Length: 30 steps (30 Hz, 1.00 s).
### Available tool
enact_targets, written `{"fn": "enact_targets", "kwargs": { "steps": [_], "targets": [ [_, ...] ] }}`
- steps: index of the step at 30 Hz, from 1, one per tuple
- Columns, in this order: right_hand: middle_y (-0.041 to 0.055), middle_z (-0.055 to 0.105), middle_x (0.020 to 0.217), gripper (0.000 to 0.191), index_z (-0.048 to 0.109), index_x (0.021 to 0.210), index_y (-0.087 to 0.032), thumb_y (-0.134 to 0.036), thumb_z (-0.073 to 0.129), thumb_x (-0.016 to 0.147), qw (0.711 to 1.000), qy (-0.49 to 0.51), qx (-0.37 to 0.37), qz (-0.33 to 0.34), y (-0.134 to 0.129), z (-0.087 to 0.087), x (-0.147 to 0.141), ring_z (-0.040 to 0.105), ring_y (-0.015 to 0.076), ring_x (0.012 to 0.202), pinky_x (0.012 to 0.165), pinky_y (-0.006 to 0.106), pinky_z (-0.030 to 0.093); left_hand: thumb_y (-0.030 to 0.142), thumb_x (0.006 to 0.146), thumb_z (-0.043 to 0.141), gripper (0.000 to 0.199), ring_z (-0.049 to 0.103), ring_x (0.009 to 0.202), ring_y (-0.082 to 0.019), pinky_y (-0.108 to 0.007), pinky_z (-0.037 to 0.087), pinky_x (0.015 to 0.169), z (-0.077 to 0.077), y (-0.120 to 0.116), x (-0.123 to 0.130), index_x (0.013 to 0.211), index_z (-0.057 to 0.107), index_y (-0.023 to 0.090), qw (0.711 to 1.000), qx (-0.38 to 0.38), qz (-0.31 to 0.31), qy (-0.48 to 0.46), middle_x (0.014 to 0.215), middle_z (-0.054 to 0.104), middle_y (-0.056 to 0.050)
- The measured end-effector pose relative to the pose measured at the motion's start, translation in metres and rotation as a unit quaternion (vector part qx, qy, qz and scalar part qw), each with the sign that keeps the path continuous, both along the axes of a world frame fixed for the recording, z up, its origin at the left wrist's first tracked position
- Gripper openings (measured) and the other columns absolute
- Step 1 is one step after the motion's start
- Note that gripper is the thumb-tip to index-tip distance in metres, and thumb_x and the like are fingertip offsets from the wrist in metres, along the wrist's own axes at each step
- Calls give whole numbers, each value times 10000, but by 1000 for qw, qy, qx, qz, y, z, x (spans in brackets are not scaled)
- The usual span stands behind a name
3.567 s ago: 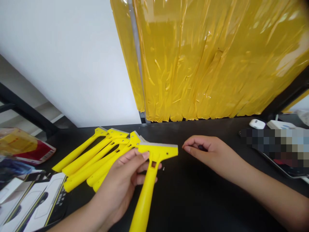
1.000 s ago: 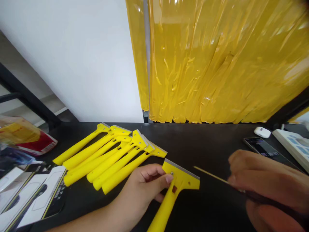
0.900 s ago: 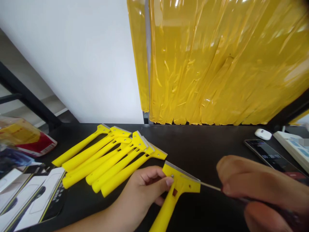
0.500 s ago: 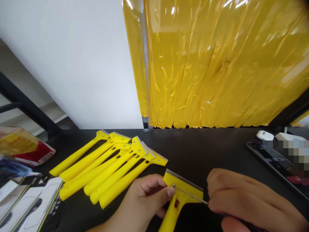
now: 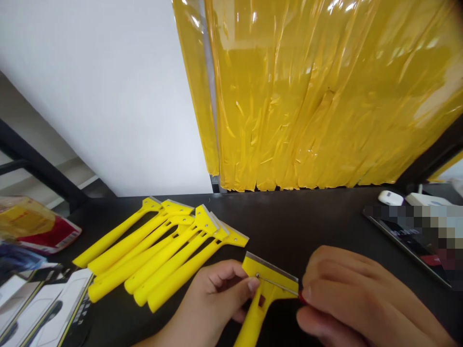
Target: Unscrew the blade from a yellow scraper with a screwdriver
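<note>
My left hand pinches a yellow scraper by its head, thumb on the front face near a screw. The scraper's metal blade edge points up and away, and its handle runs down out of view. My right hand is closed around a screwdriver; its thin metal shaft lies across the scraper's head, the tip by the left screw. Only a bit of its red handle shows at my fingers. Left of my hands, several more yellow scrapers lie overlapping on the black table.
White and black packages lie at the lower left, below a red and yellow packet. A phone and a white case are at the right. Yellow plastic sheeting hangs behind the table beside a white panel.
My right hand has moved slightly left, closer to the scraper's head, and its fingers have shifted on the screwdriver. The whole view has shifted a little. My left hand keeps its hold.
</note>
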State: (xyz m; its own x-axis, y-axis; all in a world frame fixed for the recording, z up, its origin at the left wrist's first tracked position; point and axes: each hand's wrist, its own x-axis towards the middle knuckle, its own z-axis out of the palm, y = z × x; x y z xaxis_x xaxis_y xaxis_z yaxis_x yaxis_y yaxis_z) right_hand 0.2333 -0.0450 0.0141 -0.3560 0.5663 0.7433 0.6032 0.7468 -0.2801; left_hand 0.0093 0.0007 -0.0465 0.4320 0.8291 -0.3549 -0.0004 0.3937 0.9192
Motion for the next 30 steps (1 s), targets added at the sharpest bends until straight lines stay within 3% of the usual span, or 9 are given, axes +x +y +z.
{"fn": "enact_targets", "kwargs": {
  "steps": [4,7,14,19,22,25,30],
  "targets": [
    [-14,675,686,184,639,996,-239,-162,474,1019,997,-64,45,-23,8,3,-2,646,156,570,559,286,534,492,811,825,322,640,714,-149,-205,463,582,3,-1,1,808,754,178,1000,6,-6,6,781,726,-20],
    [5,695,715,218,640,967,-224,-137,440,959,995,-78,48,-26,12,6,-1,612,147,518,475,274,486,481,816,821,316,624,725,-144,-197,455,586,7,-2,1,776,743,177,1000,4,12,18,774,710,-11],
    [-37,672,692,160,576,1007,-242,-125,468,994,999,-38,-28,18,6,10,-3,623,139,539,520,269,499,467,868,770,295,596,760,-145,-203,458,622,10,-1,0,815,742,178,998,34,11,43,803,690,-6],
    [-25,696,766,199,605,1049,-223,-95,472,976,992,-44,-119,-15,2,14,-1,663,135,612,573,257,518,467,861,772,305,576,763,-141,-205,447,633,17,2,-2,809,723,170,997,44,35,60,795,664,0],
    [-21,676,736,103,612,1013,-213,-155,528,1005,993,-38,-113,-2,5,11,2,639,139,607,551,261,484,467,872,761,305,557,750,-134,-207,442,645,19,3,-2,817,726,170,996,57,31,65,794,657,1],
    [-23,624,695,168,596,928,-212,-125,483,1017,994,-47,-95,-21,8,8,1,592,140,595,562,274,460,450,867,764,302,495,676,-114,-206,420,621,17,3,-1,768,706,171,995,68,28,66,717,600,23],
    [-7,661,773,163,586,1001,-203,-114,449,998,991,-94,-84,-35,7,13,-3,621,156,639,572,289,471,430,872,758,282,461,645,-107,-206,398,604,14,4,0,763,706,175,995,76,26,62,698,581,30]
  ]
}}
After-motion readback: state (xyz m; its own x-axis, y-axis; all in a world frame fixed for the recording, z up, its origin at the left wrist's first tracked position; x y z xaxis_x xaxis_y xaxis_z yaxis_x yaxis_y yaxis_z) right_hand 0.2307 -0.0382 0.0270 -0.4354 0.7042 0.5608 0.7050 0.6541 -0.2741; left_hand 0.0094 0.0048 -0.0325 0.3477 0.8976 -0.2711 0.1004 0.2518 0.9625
